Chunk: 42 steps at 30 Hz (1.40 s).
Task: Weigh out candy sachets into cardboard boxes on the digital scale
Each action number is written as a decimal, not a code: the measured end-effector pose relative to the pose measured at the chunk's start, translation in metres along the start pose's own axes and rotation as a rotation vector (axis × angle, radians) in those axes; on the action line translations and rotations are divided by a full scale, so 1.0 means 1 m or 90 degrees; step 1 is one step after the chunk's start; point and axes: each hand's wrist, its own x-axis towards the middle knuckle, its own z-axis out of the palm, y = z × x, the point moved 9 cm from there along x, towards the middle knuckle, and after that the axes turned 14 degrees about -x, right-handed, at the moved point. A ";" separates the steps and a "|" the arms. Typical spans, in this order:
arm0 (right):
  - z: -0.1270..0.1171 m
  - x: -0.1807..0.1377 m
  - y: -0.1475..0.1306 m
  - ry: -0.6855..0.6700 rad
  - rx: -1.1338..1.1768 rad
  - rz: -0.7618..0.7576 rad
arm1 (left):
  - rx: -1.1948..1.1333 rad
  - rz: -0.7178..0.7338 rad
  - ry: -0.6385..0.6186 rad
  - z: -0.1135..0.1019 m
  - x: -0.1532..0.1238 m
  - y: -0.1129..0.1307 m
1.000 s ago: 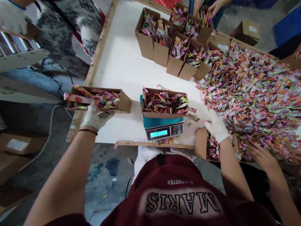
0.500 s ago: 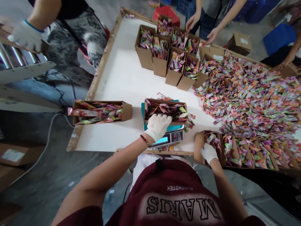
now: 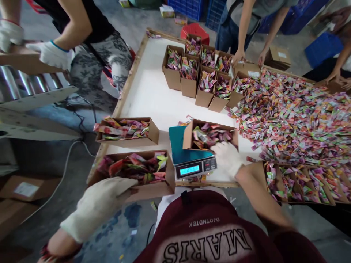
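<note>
My gloved left hand point(image 3: 100, 204) is closed on the near edge of a cardboard box of colourful sachets point(image 3: 137, 171), held at the table's near left corner. My gloved right hand point(image 3: 226, 157) grips the near wall of another sachet-filled box point(image 3: 210, 135), which sits half on the teal platform of a digital scale point(image 3: 189, 157) and hangs off its right side. A third filled box point(image 3: 127, 129) rests on the white table point(image 3: 153, 98) just beyond the left one.
A big heap of loose sachets point(image 3: 296, 117) covers the table's right half. A cluster of filled boxes point(image 3: 203, 73) stands at the back, more boxes point(image 3: 298, 179) along the near right edge. Other people stand at left and far side. A roller conveyor point(image 3: 33, 87) is at left.
My left hand lifted the box off the scale and carried it to the near left. My right hand brought another filled box from the right onto the scale.
</note>
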 end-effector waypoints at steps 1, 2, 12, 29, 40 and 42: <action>0.001 0.018 -0.013 -0.016 0.000 -0.031 | 0.002 -0.037 0.016 0.000 -0.007 -0.016; 0.002 0.032 -0.023 -0.027 -0.001 -0.055 | 0.009 -0.069 0.030 0.002 -0.011 -0.030; -0.028 0.008 -0.004 0.168 0.137 -0.045 | 0.086 -0.236 0.014 0.052 0.052 -0.126; -0.055 0.024 -0.004 0.146 0.155 0.031 | 0.134 -0.232 0.145 0.001 0.097 -0.101; -0.020 0.075 -0.022 0.072 0.170 0.008 | -0.263 -0.159 0.240 0.075 0.024 -0.014; -0.034 0.051 -0.007 0.155 0.289 0.001 | -0.286 -0.164 0.253 0.086 0.020 -0.005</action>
